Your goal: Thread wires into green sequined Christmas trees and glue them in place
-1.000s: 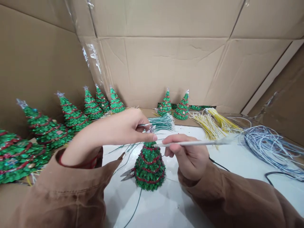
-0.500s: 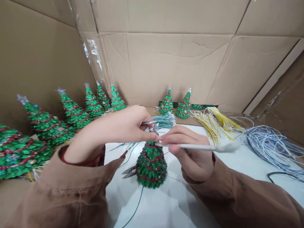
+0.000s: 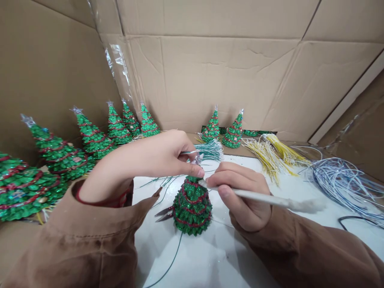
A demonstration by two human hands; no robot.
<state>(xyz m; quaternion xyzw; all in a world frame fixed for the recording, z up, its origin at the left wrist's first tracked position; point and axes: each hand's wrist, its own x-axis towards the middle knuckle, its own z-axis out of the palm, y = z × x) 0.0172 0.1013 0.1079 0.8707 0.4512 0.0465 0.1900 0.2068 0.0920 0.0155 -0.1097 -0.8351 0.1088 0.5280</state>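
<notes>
A small green tree (image 3: 193, 208) with red garlands stands upright on the white work surface (image 3: 234, 256). My left hand (image 3: 162, 154) is closed at its top, thumb and fingers around the silvery star tip (image 3: 198, 158), with a thin wire between the fingers. My right hand (image 3: 244, 194) grips a whitish stick (image 3: 264, 197) like a pen; its narrow end touches the tree's upper right side, just below my left thumb. Pointed scissors (image 3: 164, 215) lie partly hidden behind the tree's left side.
Finished-looking trees (image 3: 60, 154) line the left, and two more (image 3: 233, 130) stand at the back. Green wires (image 3: 211, 150), yellow and white wires (image 3: 277, 154) and a blue-white coil (image 3: 339, 188) lie behind and to the right. Cardboard walls (image 3: 210, 80) enclose the area.
The stick in my right hand has tilted, its far end lower and farther right. My right fingers have moved slightly away from my left thumb, which stays at the tree's top.
</notes>
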